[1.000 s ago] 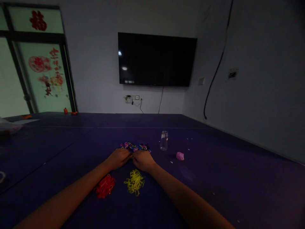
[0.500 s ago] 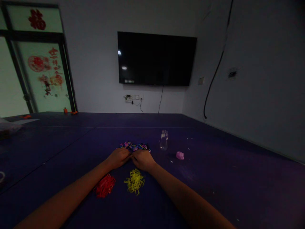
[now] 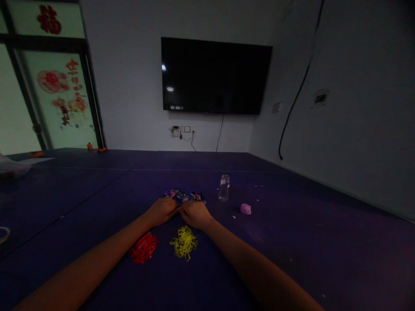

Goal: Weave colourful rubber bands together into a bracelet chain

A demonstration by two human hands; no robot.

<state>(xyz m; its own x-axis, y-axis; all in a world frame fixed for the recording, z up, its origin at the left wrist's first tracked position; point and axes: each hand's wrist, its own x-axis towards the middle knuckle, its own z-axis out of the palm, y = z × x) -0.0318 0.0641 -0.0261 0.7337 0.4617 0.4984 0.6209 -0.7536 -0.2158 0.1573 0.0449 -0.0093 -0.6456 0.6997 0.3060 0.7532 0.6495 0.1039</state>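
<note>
My left hand (image 3: 163,211) and my right hand (image 3: 195,213) meet at the near edge of a pile of mixed-colour rubber bands (image 3: 177,195). Both have curled fingers, with the fingertips close together; whatever they pinch is hidden. Below my left hand, beside the forearm, lies a heap of red rubber bands (image 3: 145,248). A heap of yellow rubber bands (image 3: 184,242) sits just under my right hand, to the right of the red heap.
A clear bottle (image 3: 224,188) stands upright right of the mixed pile, on the dark purple surface (image 3: 292,242). Near it lies a pink lump (image 3: 245,209), with small white scraps around. A pale ring-shaped thing (image 3: 4,234) shows at the left edge.
The view has shifted slightly, so most things sit a little higher. Both hands stay together at the mixed pile, with hardly any change in pose.
</note>
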